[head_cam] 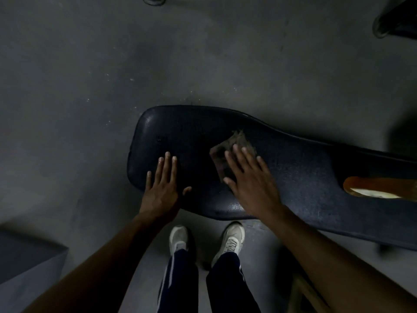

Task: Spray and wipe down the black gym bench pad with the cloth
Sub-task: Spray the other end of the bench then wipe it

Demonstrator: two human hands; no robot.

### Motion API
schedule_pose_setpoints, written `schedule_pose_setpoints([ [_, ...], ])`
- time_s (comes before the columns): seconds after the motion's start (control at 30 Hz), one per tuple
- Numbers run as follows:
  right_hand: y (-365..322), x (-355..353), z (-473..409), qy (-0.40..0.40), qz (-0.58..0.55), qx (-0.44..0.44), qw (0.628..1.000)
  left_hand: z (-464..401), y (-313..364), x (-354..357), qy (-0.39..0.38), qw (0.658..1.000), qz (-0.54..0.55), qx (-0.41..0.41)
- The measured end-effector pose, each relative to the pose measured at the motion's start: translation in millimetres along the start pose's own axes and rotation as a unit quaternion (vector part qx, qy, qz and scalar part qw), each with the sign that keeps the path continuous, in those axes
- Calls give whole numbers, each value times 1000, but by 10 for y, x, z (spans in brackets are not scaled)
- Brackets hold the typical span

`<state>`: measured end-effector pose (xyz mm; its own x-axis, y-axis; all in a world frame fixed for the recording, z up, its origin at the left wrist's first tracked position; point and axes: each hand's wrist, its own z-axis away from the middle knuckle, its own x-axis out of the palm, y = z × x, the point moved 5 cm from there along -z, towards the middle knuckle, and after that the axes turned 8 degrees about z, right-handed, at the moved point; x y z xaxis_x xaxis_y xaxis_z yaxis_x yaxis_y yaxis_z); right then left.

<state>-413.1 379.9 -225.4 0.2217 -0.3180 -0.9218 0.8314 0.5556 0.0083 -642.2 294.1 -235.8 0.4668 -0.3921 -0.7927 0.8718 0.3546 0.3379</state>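
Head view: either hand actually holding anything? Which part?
No grasp by either. The right hand lies flat, fingers spread, pressing the cloth onto the bench pad, covering its near part. The left hand rests open on the pad.

the wide end of the bench pad (185,127) is bare black surface beyond and left of the left hand (161,188), which lies flat near the front edge. a clear strip of pad runs between that hand and the cloth (230,152) under the right hand (250,184). to the right, open pad reaches as far as an orange object (379,188) (blurred, cannot tell what) lying on the narrow part. the grey floor (112,64) beyond the pad is open.
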Motion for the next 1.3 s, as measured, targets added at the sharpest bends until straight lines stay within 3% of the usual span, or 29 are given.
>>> schedule_pose_setpoints([
  [0.2,44,-321,-887,-8,-88,110,990,10,-16,1,-4,1000,4,10],
  [0.33,-460,-422,-1127,-4,-77,64,995,33,-20,0,11,1000,12,27],
  [0.47,-764,-291,-609,7,-46,25,999,35,-17,-16,-6,999,14,32],
  [0.73,-952,224,931,-54,-21,140,988,45,-112,-114,-24,996,-11,85],
  [0.97,-903,145,585,-33,-13,199,979,31,-385,-371,8,984,-67,167],
  [1.13,-1321,149,216,-32,-64,180,981,-91,-706,-547,25,993,-35,112],
  [1.3,-1806,250,511,-19,-56,108,992,-89,-870,-593,20,998,11,62],
])
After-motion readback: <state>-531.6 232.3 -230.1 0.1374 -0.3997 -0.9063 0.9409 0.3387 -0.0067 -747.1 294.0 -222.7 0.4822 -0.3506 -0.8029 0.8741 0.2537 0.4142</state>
